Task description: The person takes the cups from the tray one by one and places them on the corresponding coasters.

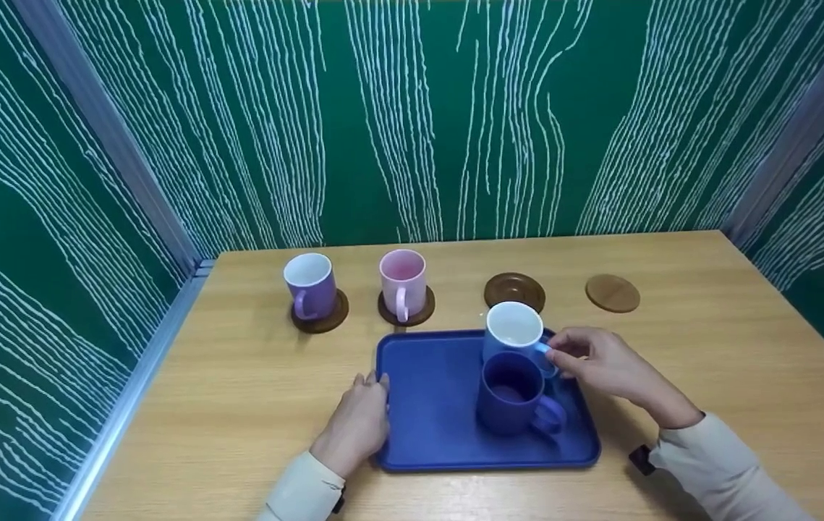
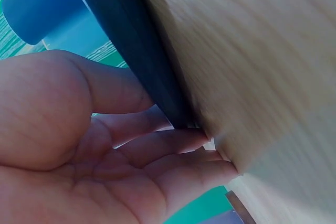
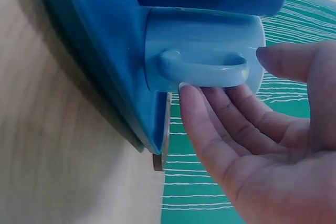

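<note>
My left hand [image 1: 355, 420] holds the left edge of the blue tray [image 1: 433, 434]; in the left wrist view the thumb [image 2: 123, 88] meets the tray's rim while other fingertips reach the table. At the tray's back right stands a light blue mug [image 3: 202, 38], white inside. My right hand [image 1: 603, 365] is at its handle [image 3: 205, 72], several fingertips tucked behind the loop and the thumb beside the mug's rim. A dark blue mug [image 1: 502, 405] stands upright on the tray in front of the light blue one and partly hides it, its handle turned right.
Behind the tray, a purple mug [image 1: 321, 293] and a pink mug [image 1: 415, 278] stand on dark brown coasters. To their right lie a dark round coaster [image 1: 514, 289] and a lighter brown one [image 1: 612, 292]. Green, white-lined walls [image 1: 448, 116] border the wooden table [image 1: 252, 383].
</note>
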`<state>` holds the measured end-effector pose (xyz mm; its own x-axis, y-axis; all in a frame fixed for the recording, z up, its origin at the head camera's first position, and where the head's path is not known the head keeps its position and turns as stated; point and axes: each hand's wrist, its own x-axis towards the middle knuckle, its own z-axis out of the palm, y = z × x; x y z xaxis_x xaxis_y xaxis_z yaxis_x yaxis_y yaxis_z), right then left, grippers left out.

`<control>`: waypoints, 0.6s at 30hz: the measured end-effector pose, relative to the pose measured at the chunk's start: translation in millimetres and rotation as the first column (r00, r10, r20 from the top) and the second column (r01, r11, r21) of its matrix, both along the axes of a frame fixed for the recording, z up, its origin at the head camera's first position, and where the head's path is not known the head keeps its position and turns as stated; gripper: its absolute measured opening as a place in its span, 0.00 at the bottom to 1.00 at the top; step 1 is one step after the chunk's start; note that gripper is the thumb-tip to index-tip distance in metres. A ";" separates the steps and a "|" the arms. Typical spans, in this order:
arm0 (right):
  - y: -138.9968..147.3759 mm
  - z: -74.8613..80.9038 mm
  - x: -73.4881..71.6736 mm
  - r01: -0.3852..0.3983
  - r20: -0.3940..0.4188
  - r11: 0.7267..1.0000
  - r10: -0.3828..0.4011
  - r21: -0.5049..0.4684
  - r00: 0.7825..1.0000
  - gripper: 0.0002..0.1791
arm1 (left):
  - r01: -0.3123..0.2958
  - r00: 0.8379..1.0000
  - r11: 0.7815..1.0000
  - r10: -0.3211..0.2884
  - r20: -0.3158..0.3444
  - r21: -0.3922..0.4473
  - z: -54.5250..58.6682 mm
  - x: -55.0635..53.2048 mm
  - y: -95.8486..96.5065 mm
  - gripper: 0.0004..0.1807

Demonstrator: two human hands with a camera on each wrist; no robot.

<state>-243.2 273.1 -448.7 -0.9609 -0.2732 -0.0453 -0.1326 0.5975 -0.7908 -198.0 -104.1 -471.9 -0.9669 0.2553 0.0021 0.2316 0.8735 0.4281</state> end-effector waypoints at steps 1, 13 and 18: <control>0.6 -1.4 -0.1 -0.011 0.017 1.000 0.011 -0.023 1.000 0.15 | 0.003 1.000 1.000 -0.003 -0.003 -0.002 -0.2 0.1 0.0 0.26; 2.6 -12.0 -4.5 -0.136 0.131 0.955 0.175 -0.264 0.976 0.15 | 0.031 0.999 0.999 -0.032 -0.027 -0.010 2.1 0.8 -1.1 0.24; 2.5 -14.1 -6.6 -0.156 0.133 0.947 0.200 -0.280 0.971 0.15 | 0.027 0.999 1.000 -0.027 -0.019 -0.008 3.1 0.6 -1.6 0.25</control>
<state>-249.7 275.6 -462.9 -0.8819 -0.4619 -0.0945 -0.0783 0.3412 -0.9367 -197.4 -105.7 -468.8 -0.9595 0.2810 0.0182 0.2627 0.8702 0.4169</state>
